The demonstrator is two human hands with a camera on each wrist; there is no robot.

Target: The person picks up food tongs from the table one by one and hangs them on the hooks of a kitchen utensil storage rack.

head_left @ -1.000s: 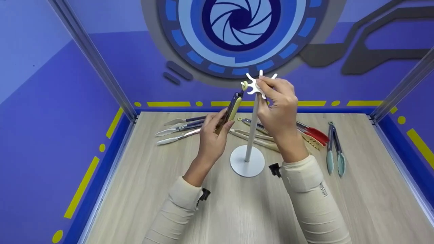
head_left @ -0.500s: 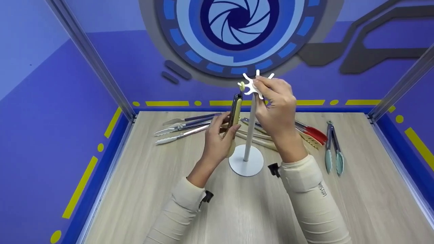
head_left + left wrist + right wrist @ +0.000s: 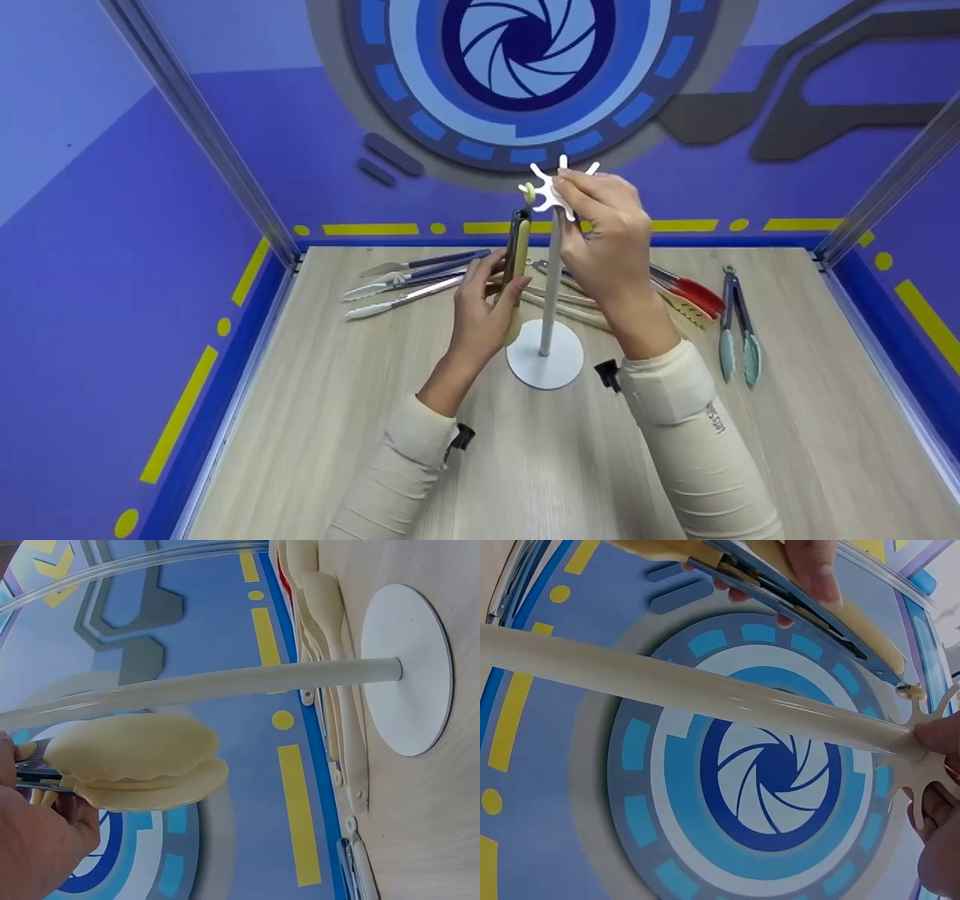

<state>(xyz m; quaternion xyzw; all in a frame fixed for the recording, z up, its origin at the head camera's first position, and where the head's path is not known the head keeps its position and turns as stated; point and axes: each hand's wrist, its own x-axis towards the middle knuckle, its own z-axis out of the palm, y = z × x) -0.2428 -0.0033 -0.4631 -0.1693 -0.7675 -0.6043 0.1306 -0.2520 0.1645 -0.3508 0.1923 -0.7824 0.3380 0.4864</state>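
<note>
My left hand (image 3: 484,311) holds a pair of pale yellow kitchen tongs (image 3: 523,244) by the middle, roughly upright. Their pull ring (image 3: 529,193) is around one arm of the white star-shaped hook top (image 3: 550,195) of a stand. Up at that hook top, my right hand (image 3: 611,225) pinches its centre from the right. In the left wrist view the tongs' scalloped pale yellow heads (image 3: 142,757) lie together, beside the white pole (image 3: 247,682). The stand's round white base (image 3: 545,375) rests on the table.
Several tongs (image 3: 409,281) lie fanned out behind on the left. To the right are red-tipped tongs (image 3: 697,298) and teal-tipped tongs (image 3: 750,360). Pale wooden-looking tongs (image 3: 330,611) lie behind the pole. A printed wall (image 3: 405,202) closes the back.
My left hand has moved right, and the tongs have swung closer to vertical beside the pole. The hook top, with my right hand on it, has shifted slightly left.
</note>
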